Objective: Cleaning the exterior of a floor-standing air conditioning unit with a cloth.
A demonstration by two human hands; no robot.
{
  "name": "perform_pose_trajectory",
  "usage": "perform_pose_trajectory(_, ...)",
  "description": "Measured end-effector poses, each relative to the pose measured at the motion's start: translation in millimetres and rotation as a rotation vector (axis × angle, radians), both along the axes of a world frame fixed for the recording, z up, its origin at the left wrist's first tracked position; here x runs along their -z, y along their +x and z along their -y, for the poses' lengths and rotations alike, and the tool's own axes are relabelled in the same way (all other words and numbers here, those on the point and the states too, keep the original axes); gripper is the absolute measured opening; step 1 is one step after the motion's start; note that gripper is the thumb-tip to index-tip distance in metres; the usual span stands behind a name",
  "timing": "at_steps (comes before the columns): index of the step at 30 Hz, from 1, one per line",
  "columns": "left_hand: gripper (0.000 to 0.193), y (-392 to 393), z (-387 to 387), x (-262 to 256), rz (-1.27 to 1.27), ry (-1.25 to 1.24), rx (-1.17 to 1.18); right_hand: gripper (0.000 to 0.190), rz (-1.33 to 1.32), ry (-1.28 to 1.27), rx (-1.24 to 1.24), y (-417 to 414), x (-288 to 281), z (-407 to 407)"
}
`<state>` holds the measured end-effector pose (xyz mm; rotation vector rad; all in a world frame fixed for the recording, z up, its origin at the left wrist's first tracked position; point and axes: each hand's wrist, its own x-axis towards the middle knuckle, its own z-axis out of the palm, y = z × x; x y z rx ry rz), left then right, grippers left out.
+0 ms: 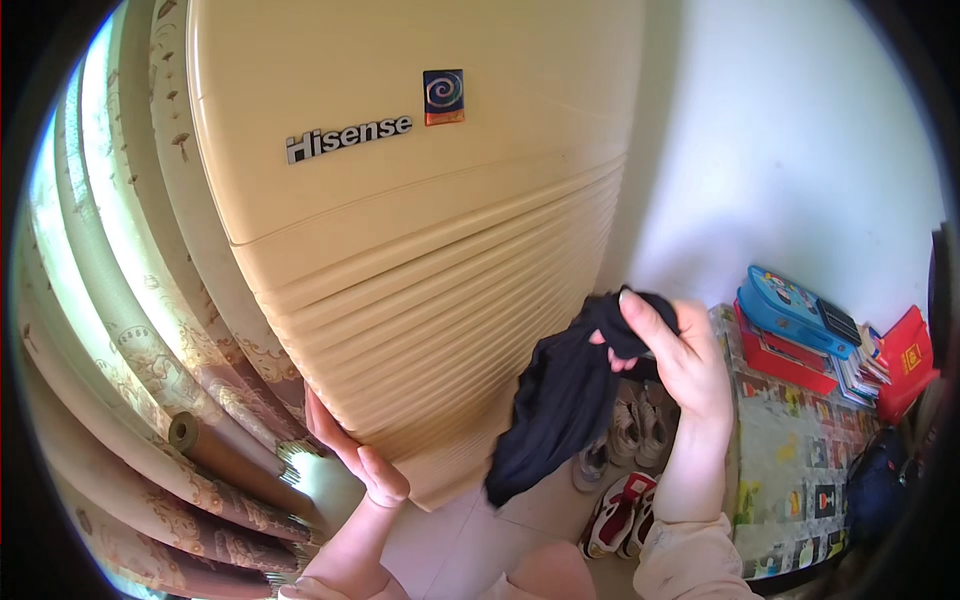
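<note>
A tall cream Hisense floor-standing air conditioner point(450, 277) with a ribbed lower front fills the middle of the view. My left hand point(356, 454) rests against its lower left edge, with the fingers around the side and the thumb toward the front. To the right, my right hand point(675, 345) grips a bunched black cloth point(559, 397), which hangs down to the left in front of the ribbed panel. Part of the right hand's fingers is hidden by the cloth.
Patterned curtains point(142, 315) and a brown roll point(232, 465) are at left. Shoes point(619, 514) stand on the tiled floor point(465, 540). At right, a table with a patterned cover point(787, 450) bears a blue case point(795, 311), a red box point(780, 356), books point(859, 375) and a red bag point(907, 367).
</note>
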<state>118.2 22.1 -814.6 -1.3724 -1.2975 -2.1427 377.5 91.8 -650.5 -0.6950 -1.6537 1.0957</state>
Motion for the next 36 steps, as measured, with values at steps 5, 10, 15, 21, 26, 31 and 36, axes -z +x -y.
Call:
perform_pose_trajectory(5,0.075,-3,1,-2,-0.073,0.014,-0.013,0.043,0.58,0.416,-0.087,5,-34,15)
perform_pose_trajectory(10,0.073,5,19,-2,-0.263,0.15,-0.057,0.039,0.423,0.205,-0.062,-13,-43,21)
perform_pose_trajectory(15,0.071,51,38,-71,-0.306,-0.165,0.58,0.029,0.188,0.163,-0.262,-13,-47,44)
perform_pose_trajectory(21,0.067,24,25,-80,0.487,-0.875,1.624,0.025,-0.361,-0.366,-0.572,-40,-28,42)
perform_pose_trajectory(26,0.035,-22,49,-68,0.23,-0.885,1.438,0.021,-0.101,-0.098,-0.656,-61,-40,44)
perform_pose_trajectory(31,0.027,-48,59,-55,0.739,-0.393,1.46,0.017,-0.072,-0.055,-0.512,-80,-36,48)
perform_pose_trajectory(36,0.07,-102,74,11,0.568,-0.717,1.829,0.017,-0.115,0.315,-0.238,-107,-27,40)
